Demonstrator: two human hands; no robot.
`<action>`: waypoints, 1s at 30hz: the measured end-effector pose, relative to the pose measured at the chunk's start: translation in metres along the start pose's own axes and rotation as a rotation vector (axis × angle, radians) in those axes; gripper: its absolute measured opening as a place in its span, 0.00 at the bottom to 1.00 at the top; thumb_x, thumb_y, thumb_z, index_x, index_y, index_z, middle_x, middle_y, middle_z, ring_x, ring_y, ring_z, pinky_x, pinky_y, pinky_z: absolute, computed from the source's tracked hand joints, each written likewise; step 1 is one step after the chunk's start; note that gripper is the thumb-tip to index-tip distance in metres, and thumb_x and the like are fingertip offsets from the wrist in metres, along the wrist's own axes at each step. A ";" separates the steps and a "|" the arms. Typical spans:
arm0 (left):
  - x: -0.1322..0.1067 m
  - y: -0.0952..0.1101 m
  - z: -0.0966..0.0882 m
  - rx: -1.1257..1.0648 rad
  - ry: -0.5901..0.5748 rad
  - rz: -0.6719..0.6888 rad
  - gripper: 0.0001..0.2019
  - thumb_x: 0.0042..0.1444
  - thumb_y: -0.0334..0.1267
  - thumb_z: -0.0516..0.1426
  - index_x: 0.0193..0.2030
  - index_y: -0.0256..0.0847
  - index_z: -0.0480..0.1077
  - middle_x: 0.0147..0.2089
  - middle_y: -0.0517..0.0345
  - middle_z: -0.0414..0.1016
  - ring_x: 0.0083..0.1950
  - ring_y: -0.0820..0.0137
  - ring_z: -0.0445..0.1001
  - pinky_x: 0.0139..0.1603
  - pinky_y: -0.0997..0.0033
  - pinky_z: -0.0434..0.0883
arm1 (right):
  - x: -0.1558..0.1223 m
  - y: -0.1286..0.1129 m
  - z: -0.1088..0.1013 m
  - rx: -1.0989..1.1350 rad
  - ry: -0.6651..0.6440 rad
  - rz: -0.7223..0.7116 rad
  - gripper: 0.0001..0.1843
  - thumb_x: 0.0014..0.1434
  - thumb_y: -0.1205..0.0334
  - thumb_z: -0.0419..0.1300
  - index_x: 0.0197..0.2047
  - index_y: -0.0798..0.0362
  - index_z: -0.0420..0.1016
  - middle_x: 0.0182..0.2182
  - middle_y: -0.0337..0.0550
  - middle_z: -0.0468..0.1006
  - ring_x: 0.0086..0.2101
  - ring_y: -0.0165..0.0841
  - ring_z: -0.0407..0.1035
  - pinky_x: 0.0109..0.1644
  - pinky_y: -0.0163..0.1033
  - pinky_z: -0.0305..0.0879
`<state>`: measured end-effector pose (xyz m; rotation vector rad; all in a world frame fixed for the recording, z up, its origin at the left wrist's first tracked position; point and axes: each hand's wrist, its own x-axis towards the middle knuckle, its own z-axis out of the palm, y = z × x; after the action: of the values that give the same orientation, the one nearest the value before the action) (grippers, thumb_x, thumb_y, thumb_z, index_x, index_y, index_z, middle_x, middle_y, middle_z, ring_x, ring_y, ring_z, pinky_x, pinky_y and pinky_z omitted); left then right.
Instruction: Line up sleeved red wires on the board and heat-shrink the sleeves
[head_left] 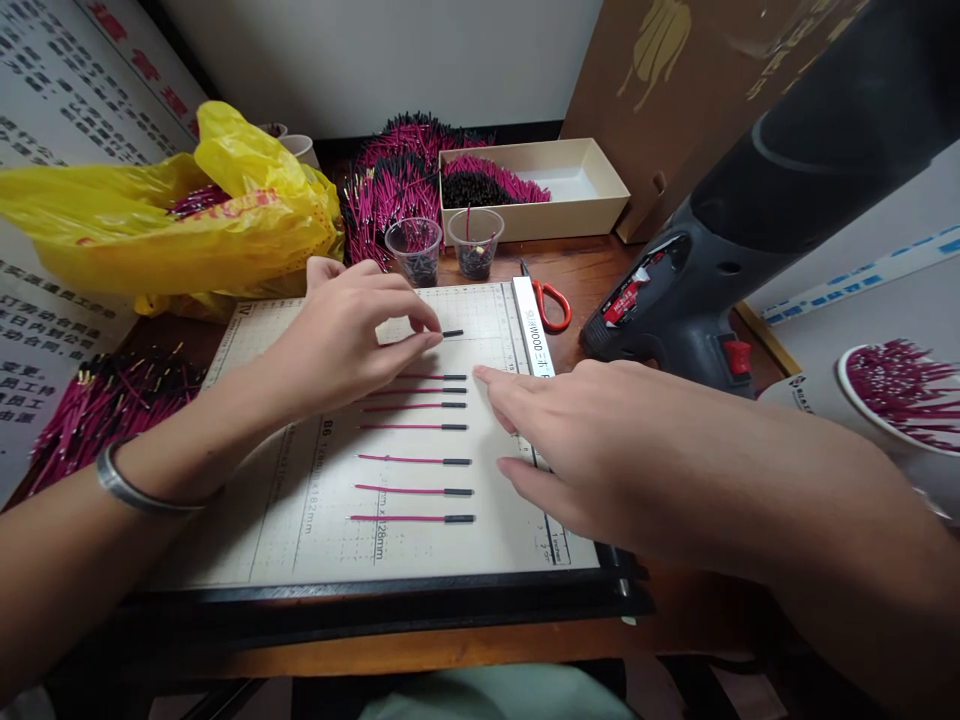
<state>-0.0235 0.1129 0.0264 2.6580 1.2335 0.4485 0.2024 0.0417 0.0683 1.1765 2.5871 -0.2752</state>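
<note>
In the head view, mid-frame, the left hand [345, 335] pinches a wire [452, 333] above seven laid wires [412, 460] lined up on the mat [300, 520], the right hand [592, 450] lies spread beside them, and heaps [405, 170] remain at upper centre.

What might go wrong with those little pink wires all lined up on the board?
1. The right hand lies spread right beside the black tips of the pink wires; a small nudge may knock the row crooked.
2. The left hand pinches the top wire above that row, so its wrist might sweep others aside.
3. The heat gun lies by the right arm; a bump could topple it.
</note>
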 end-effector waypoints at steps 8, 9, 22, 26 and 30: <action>0.013 -0.009 0.009 -0.016 -0.059 -0.032 0.14 0.63 0.49 0.56 0.34 0.45 0.79 0.36 0.57 0.81 0.43 0.62 0.71 0.49 0.56 0.53 | 0.005 0.003 0.003 -0.089 -0.014 0.051 0.26 0.70 0.61 0.45 0.66 0.59 0.65 0.51 0.55 0.80 0.33 0.37 0.74 0.32 0.40 0.52; 0.012 -0.008 0.009 -0.024 -0.067 -0.031 0.15 0.63 0.49 0.56 0.34 0.45 0.79 0.35 0.58 0.80 0.42 0.63 0.71 0.49 0.57 0.53 | 0.007 0.003 0.003 -0.089 -0.022 0.054 0.27 0.71 0.60 0.44 0.69 0.60 0.63 0.54 0.56 0.78 0.36 0.39 0.76 0.34 0.40 0.55; 0.002 0.000 0.006 -0.104 -0.134 -0.041 0.15 0.60 0.50 0.56 0.34 0.46 0.79 0.36 0.59 0.82 0.41 0.63 0.70 0.50 0.56 0.49 | 0.008 0.002 0.001 0.059 -0.066 0.086 0.16 0.69 0.58 0.48 0.54 0.51 0.70 0.32 0.42 0.79 0.23 0.33 0.63 0.29 0.39 0.45; 0.001 0.000 0.006 -0.100 -0.143 -0.038 0.15 0.61 0.50 0.56 0.35 0.46 0.79 0.36 0.59 0.82 0.42 0.63 0.70 0.50 0.56 0.49 | 0.007 0.003 0.002 0.069 -0.047 0.066 0.15 0.69 0.58 0.48 0.53 0.52 0.70 0.33 0.43 0.77 0.23 0.32 0.59 0.30 0.38 0.44; 0.000 0.000 0.007 -0.111 -0.118 -0.031 0.14 0.61 0.50 0.56 0.35 0.46 0.79 0.35 0.59 0.82 0.41 0.63 0.70 0.50 0.56 0.49 | 0.008 0.004 0.002 0.094 -0.054 0.067 0.14 0.69 0.58 0.48 0.52 0.51 0.69 0.31 0.41 0.76 0.23 0.31 0.56 0.29 0.38 0.44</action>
<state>-0.0209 0.1128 0.0197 2.5294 1.1783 0.3398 0.2007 0.0495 0.0632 1.2672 2.5069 -0.4115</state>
